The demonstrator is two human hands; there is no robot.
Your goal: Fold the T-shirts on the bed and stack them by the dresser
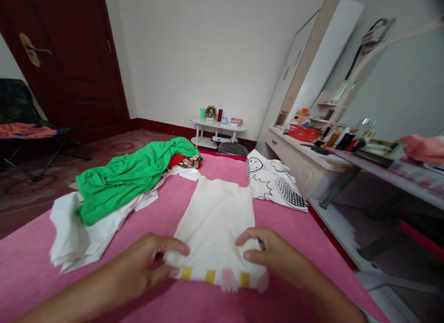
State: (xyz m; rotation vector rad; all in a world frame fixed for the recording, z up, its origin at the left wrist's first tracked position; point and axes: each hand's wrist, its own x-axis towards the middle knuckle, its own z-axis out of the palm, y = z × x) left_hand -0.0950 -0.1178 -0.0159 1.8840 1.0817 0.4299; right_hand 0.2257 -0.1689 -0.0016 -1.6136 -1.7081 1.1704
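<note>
A white folded garment (222,221) lies flat in front of me, with yellow and pink patches along its near edge. My left hand (152,260) pinches the near left corner between thumb and fingers. At the near right side, my right hand (265,251) has its fingers curled onto the same cloth, gripping a fold of it. Both hands look slightly blurred. To the left is a loose pile with a green cloth (138,175) on top and white cloth (83,239) under it. A white garment with black cartoon prints (274,182) lies folded at the right.
Everything lies on a pink bedspread (145,235). A dressing table (294,152) with bottles and a red basket (304,133) runs along the right. Beyond the bed stands a small white table (215,123). A folding chair (27,124) is at the far left, near the dark red door (69,59).
</note>
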